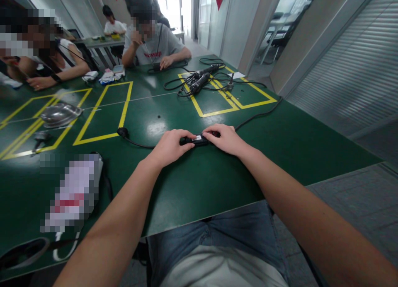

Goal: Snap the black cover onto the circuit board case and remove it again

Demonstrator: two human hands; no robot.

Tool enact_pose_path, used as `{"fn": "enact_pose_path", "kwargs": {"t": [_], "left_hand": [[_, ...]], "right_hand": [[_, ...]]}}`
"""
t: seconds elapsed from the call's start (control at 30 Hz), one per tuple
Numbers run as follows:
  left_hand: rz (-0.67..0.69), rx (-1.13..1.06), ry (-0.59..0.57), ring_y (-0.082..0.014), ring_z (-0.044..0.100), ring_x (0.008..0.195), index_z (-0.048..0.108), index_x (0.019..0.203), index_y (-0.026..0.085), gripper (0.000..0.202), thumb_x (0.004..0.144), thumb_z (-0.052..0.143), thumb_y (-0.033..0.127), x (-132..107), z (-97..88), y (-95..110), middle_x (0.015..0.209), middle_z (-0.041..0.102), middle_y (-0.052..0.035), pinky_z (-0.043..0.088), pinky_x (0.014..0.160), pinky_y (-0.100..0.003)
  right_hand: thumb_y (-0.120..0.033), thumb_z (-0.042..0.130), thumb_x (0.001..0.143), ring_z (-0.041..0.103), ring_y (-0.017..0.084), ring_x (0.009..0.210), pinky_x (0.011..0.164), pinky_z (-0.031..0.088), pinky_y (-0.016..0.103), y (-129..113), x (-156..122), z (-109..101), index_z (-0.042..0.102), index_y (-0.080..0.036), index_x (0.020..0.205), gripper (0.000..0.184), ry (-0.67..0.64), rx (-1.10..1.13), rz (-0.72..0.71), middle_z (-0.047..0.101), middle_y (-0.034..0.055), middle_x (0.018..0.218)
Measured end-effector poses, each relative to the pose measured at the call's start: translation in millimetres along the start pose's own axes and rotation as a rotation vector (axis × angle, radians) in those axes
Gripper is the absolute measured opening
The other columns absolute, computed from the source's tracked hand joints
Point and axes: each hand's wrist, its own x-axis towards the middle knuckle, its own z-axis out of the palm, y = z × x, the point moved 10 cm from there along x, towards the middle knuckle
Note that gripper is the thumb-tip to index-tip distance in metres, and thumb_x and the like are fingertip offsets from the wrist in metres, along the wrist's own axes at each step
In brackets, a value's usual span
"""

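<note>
A black power adapter (199,140) with a white label lies on the green table (192,183), in the middle in front of me. My left hand (170,146) grips its left end with curled fingers. My right hand (226,138) is closed over its right end. A black cable (258,115) runs from the adapter's right side away to the table's far right edge. Another black cable (137,143) leads left from under my left hand to a black plug (122,132).
Yellow tape rectangles (104,113) mark the tabletop. A tangle of black tools and cables (202,80) lies at the back. A silvery object (60,114) sits at the left, a blurred-out item (73,191) near my left arm. Other people sit at the far side.
</note>
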Motion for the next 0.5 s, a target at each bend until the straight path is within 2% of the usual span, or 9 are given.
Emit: {"fn": "enact_pose_path", "kwargs": {"t": [0.13,0.3,0.4,0.5], "left_hand": [[-0.018,-0.095,-0.002,-0.0274,0.081,0.113,0.089,0.122,0.028,0.028,0.096,0.080,0.027,0.8,0.9,-4.5,0.122,0.088,-0.0047,0.060,0.113,-0.044],[-0.037,-0.135,0.006,-0.0273,0.081,0.113,0.089,0.121,0.026,0.028,0.095,0.082,0.026,0.8,-0.1,-7.5,0.122,0.089,-0.0050,0.060,0.113,-0.044],[-0.039,-0.137,0.010,-0.0272,0.081,0.113,0.089,0.121,0.025,0.027,0.095,0.082,0.025,0.4,-0.2,-8.1,0.122,0.088,-0.0055,0.060,0.113,-0.044],[-0.042,-0.139,0.011,-0.0280,0.081,0.114,0.087,0.122,0.025,0.027,0.095,0.082,0.025,0.1,1.0,-9.4,0.123,0.088,-0.0061,0.060,0.112,-0.046]], "right_hand": [[-0.043,0.066,0.105,0.071,0.028,0.101,0.094,0.045,0.044,-1.0,-0.6,0.7,0.089,-0.031,0.111,0.027,-0.013,-0.022,-0.002,0.083,0.0060,0.107],[-0.042,0.064,0.106,0.070,0.028,0.095,0.089,0.046,0.043,-1.6,-1.2,1.1,0.088,-0.029,0.112,0.028,-0.009,-0.040,-0.028,0.081,0.0067,0.102],[-0.043,0.063,0.107,0.071,0.028,0.096,0.091,0.048,0.044,-3.9,-4.1,0.1,0.085,-0.029,0.124,0.031,0.014,-0.023,-0.066,0.081,0.0067,0.103],[-0.048,0.072,0.103,0.073,0.030,0.106,0.097,0.050,0.046,-9.7,-8.9,0.2,0.080,-0.031,0.136,0.038,0.019,0.023,-0.131,0.081,0.0073,0.115]]}}
